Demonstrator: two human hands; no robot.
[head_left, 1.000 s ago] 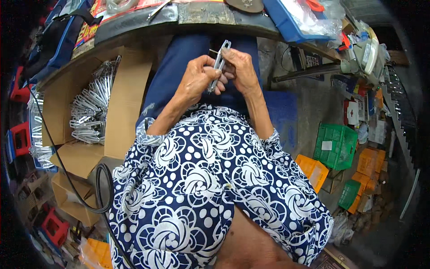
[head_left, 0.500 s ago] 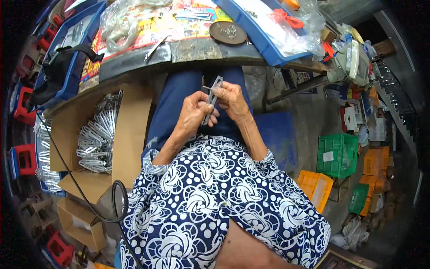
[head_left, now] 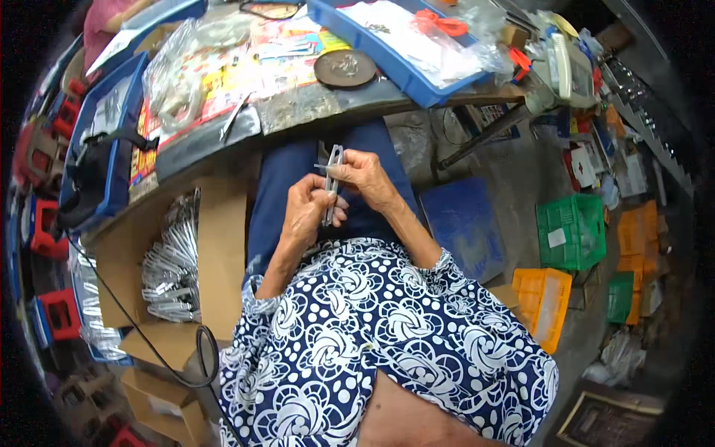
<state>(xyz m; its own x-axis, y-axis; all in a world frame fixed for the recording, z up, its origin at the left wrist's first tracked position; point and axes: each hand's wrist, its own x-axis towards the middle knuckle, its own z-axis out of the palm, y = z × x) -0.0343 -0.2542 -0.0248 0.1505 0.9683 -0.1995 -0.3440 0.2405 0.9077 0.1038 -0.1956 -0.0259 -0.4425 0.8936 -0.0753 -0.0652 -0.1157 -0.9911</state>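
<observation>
Over my lap I hold a slim silvery metal bar-like piece [head_left: 328, 212], nearly upright in the picture. My left hand [head_left: 301, 211] pinches its lower part between thumb and fingers. My right hand [head_left: 368, 181] grips it near the top, with the thumb pressed along its side. A short thin strip or pin juts leftward from its upper part; I cannot make out exactly what it is. Fingers cover much of the middle. To the left, an open cardboard box [head_left: 222, 261] holds a heap of similar silvery metal pieces [head_left: 173, 276].
Ahead is a worktable edge [head_left: 298, 110] bearing a round dark dish [head_left: 345, 69] of small parts, a blue tray [head_left: 439, 93] and plastic bags [head_left: 179, 89]. A black cable [head_left: 141, 324] hangs at left. Green [head_left: 570, 232] and orange crates [head_left: 542, 305] stand at right.
The view has turned a little, so the table and boxes sit differently. Both hands keep hold of the metal piece, which now stands more upright. Part of another person shows at upper left.
</observation>
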